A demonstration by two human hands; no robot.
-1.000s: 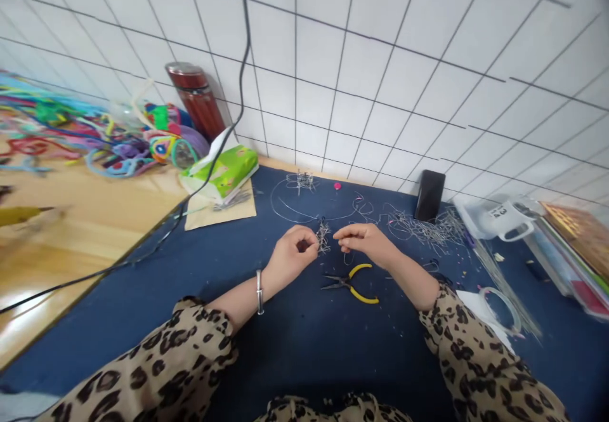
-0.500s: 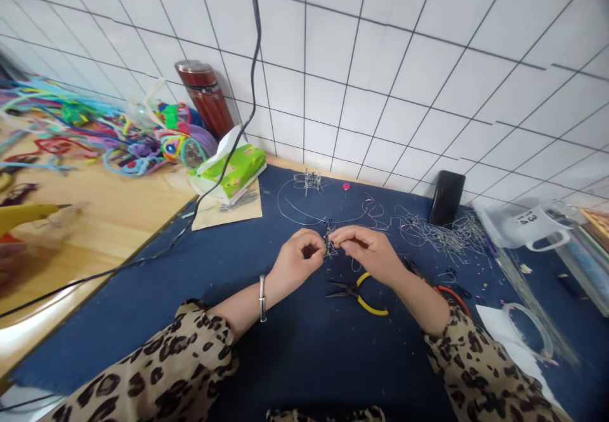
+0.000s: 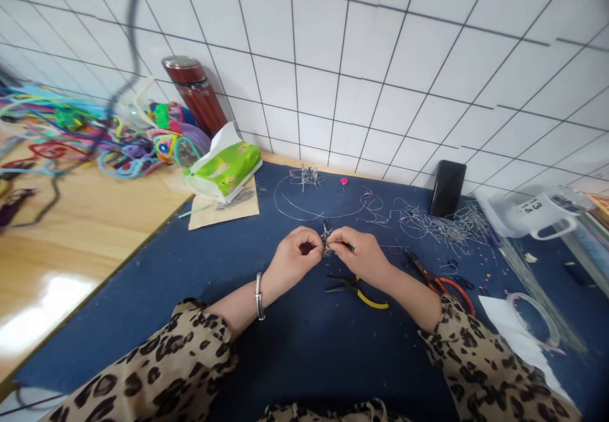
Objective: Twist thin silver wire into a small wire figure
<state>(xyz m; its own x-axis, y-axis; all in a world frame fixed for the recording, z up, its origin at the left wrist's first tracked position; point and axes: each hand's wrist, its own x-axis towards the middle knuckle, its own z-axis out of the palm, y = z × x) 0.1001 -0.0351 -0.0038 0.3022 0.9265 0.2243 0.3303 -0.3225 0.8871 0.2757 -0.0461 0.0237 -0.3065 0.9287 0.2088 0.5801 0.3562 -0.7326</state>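
Between my hands is a small tangled piece of bent wire (image 3: 326, 235), mostly covered by my fingertips. My left hand (image 3: 295, 258) pinches its left side, thumb against forefinger. From the right, my right hand (image 3: 360, 254) closes thumb and fingers on the same wire piece. A thin wire end sticks out past the right hand. Just below that hand, pliers with yellow handles (image 3: 366, 298) lie on the dark blue mat (image 3: 295, 358). Scissors with red handles (image 3: 450, 285) rest partly behind my right forearm.
Behind my hands lie another wire piece (image 3: 309, 176) and a pink round bit (image 3: 344, 181). A black phone (image 3: 447, 188) leans on the wall beside a heap of wire offcuts (image 3: 440, 228). A green tissue pack (image 3: 226, 171), red flask (image 3: 196, 95) and colourful pipe cleaners (image 3: 137, 149) are left.
My right hand has drawn in and lowered its fingers onto the wire piece. At left, the yellow tool and another person's hand have left view, and the black cable has swung left.
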